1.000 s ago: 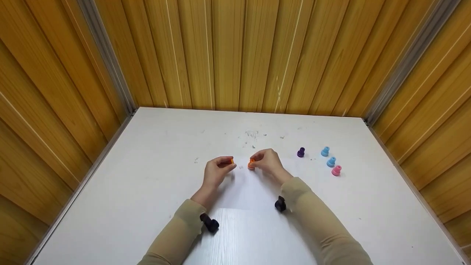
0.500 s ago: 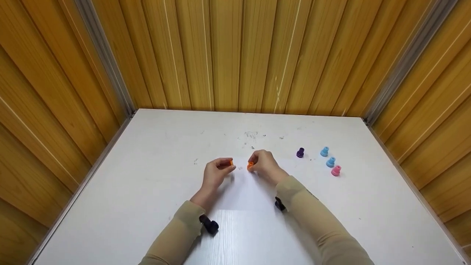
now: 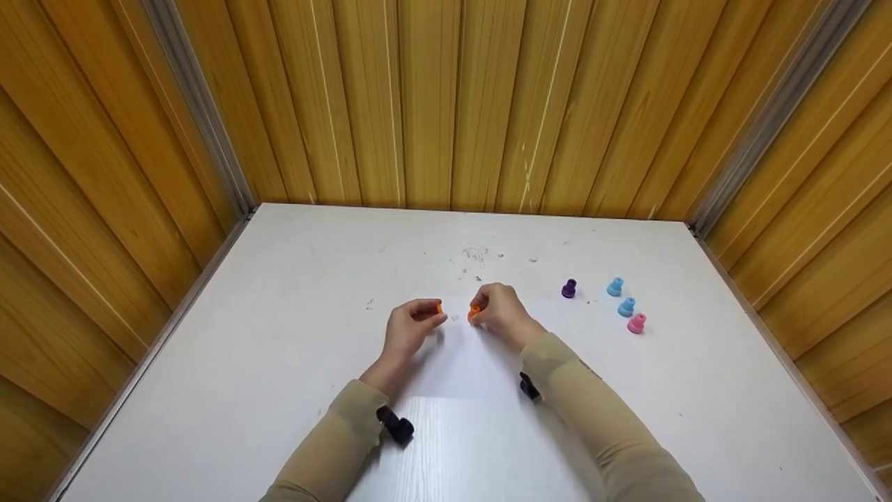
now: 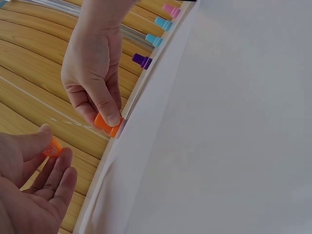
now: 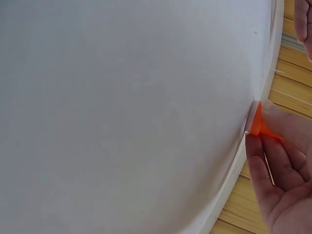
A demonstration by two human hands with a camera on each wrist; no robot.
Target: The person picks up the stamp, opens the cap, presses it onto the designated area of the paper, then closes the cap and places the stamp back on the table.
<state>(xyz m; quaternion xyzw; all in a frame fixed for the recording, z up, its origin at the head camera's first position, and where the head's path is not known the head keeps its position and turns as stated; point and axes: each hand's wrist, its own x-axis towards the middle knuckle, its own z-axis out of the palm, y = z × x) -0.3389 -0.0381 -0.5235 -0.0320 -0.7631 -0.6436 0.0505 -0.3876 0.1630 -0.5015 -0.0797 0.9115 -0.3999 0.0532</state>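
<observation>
Thumb and fingers of my right hand grip a small orange stamp by its handle, and its wide base meets the white paper. In the right wrist view the orange stamp shows its flat end against the white surface. To the left, my left hand pinches a small round orange cap between thumb and fingertips, held above the sheet. The left wrist view shows this cap with a reddish mark on its face; the other fingers of that hand are loosely bent.
A thin white sheet of paper lies on the white table. Off to the right stand a purple stamp, two light blue stamps and a pink stamp. Yellow wood-look panels enclose the table.
My right hand has shifted slightly left and nearer with the orange stamp, its wrist turning a little. My left hand stays almost still with the cap.
</observation>
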